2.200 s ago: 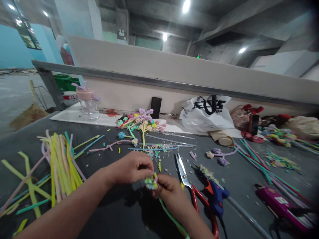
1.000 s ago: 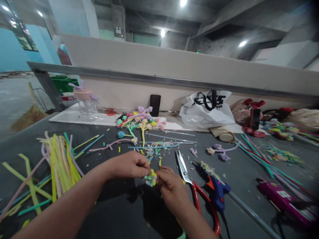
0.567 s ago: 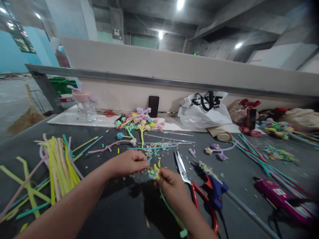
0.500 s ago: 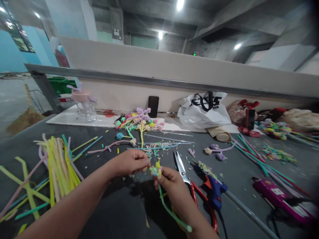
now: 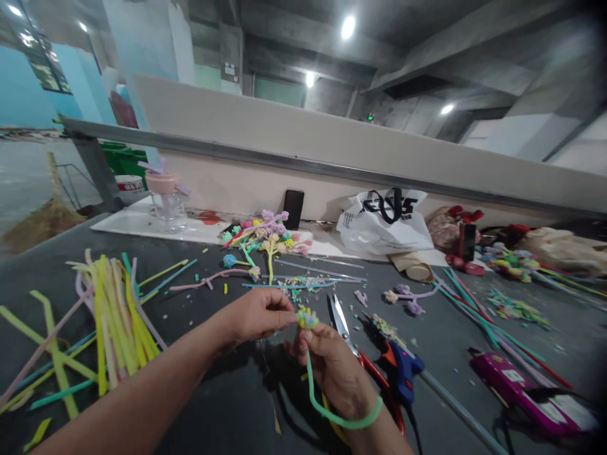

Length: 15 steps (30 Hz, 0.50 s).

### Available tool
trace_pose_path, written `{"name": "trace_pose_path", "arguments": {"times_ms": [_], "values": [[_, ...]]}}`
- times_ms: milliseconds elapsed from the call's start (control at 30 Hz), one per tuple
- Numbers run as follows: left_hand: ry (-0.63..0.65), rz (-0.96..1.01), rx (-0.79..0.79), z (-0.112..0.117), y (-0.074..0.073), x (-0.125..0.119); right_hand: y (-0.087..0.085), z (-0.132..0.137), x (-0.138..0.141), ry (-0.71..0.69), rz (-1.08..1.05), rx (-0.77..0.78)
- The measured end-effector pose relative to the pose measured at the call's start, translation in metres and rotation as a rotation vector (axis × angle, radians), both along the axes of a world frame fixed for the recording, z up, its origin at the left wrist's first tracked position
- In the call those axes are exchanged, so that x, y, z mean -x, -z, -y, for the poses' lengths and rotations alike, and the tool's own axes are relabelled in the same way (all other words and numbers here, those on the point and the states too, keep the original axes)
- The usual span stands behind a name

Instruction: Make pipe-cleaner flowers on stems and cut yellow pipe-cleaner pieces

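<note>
My right hand [image 5: 332, 357] is closed around a small pipe-cleaner flower [image 5: 307, 318] with a yellow, pink and pale blue head. Its light green stem [image 5: 327, 414] hangs below and curves over my wrist. A yellow strand shows under that palm. My left hand [image 5: 263, 314] is closed in a pinch, fingertips at the left side of the flower head; whether something small is between them is hidden. Just right of my right hand lie scissors [image 5: 342, 319] with red handles, blades apart, and a blue glue gun [image 5: 403, 370].
A bundle of yellow and pink pipe cleaners [image 5: 114, 316] lies at left. Finished flowers [image 5: 268, 237], a phone [image 5: 294, 208], a white bag [image 5: 384, 221] and a clear jug [image 5: 168, 212] stand at the back. A purple tool [image 5: 521, 392] lies at right among clippings [image 5: 516, 308].
My right hand has lifted the flower slightly and tilted it more upright; its green stem now bends over the wrist. My left hand has shifted a little right with it. The view has turned slightly.
</note>
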<state>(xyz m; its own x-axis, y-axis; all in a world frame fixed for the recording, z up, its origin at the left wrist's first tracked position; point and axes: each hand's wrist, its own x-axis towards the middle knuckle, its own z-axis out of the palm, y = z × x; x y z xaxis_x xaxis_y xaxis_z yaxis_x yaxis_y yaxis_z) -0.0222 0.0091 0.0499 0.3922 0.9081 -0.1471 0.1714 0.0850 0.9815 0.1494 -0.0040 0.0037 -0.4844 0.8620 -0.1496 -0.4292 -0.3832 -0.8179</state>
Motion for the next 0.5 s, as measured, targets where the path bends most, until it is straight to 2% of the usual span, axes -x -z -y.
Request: {"name": "trace_pose_path", "arguments": {"times_ms": [133,300,500], "values": [[-0.037,-0.03,-0.083,-0.0011,0.0012,0.0022,0.0004,-0.003,0.0021,0.033,0.006,-0.008],[-0.085,-0.166,-0.365,-0.0008,-0.0021,0.0006,0.0022,-0.0059,0.005,0.036,-0.031,-0.015],[-0.059,-0.334,-0.573,0.0001,-0.002,-0.0062,0.0043,-0.0057,0.0055,0.036,-0.079,-0.015]]}}
